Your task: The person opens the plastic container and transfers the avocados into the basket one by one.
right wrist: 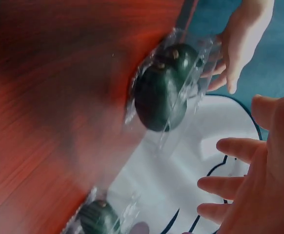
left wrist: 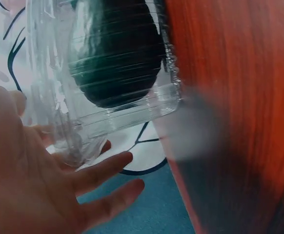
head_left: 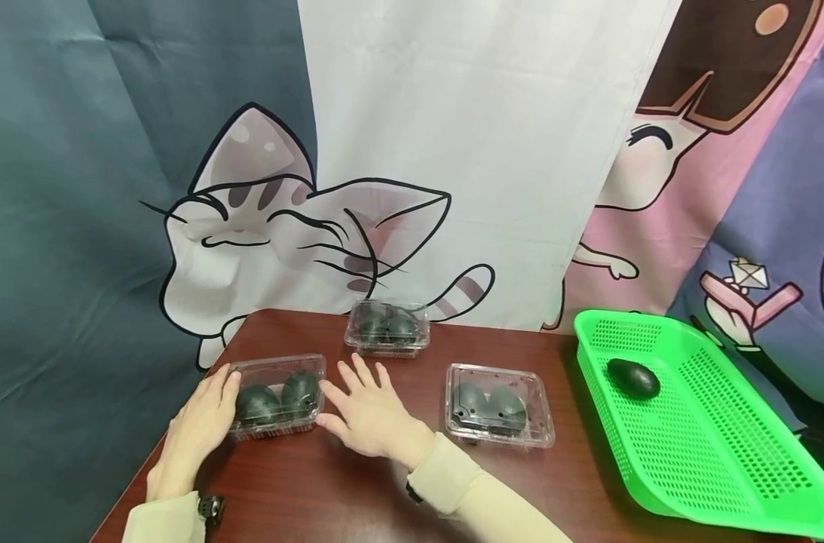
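A clear plastic clamshell box (head_left: 276, 396) with two dark green avocados, its lid down, sits at the table's left. Along its left side lies my left hand (head_left: 204, 418), fingers extended; in the left wrist view the fingers (left wrist: 108, 178) are straight beside the box, and I cannot tell how firmly they touch it. My right hand (head_left: 378, 415) is spread at the box's right side, its fingertips close to the edge. The right wrist view shows the avocados (right wrist: 160, 97) through the plastic, with the right fingers (right wrist: 225, 187) apart and holding nothing.
Another clamshell box (head_left: 387, 328) of avocados stands at the table's back edge. A third clamshell box (head_left: 498, 406) with two avocados is right of my right hand. At far right, a green basket (head_left: 717, 452) holds one dark avocado (head_left: 633, 378). A printed curtain (head_left: 479, 151) hangs behind.
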Action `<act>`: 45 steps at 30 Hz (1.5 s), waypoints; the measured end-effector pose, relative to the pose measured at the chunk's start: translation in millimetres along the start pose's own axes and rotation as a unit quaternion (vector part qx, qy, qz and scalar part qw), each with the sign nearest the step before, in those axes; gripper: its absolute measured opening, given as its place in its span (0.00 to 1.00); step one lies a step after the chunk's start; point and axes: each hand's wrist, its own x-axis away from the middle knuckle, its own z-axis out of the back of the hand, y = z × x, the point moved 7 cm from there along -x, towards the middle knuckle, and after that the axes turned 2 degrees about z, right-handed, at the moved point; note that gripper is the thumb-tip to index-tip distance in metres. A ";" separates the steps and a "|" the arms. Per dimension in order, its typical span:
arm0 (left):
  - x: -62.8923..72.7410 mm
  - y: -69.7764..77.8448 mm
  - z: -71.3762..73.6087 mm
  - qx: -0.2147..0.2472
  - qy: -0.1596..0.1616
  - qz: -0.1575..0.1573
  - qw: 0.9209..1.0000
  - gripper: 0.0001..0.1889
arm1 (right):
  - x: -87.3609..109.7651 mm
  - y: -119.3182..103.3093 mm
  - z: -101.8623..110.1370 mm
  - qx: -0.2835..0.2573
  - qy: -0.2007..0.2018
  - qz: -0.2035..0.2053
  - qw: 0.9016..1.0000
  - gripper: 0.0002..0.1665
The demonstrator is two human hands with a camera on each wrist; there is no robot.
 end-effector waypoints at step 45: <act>-10.7 -66.7 -27.4 0.296 -0.061 0.141 0.943 0.36 | -81.3 -115.6 -32.6 0.154 0.113 0.158 0.969 0.17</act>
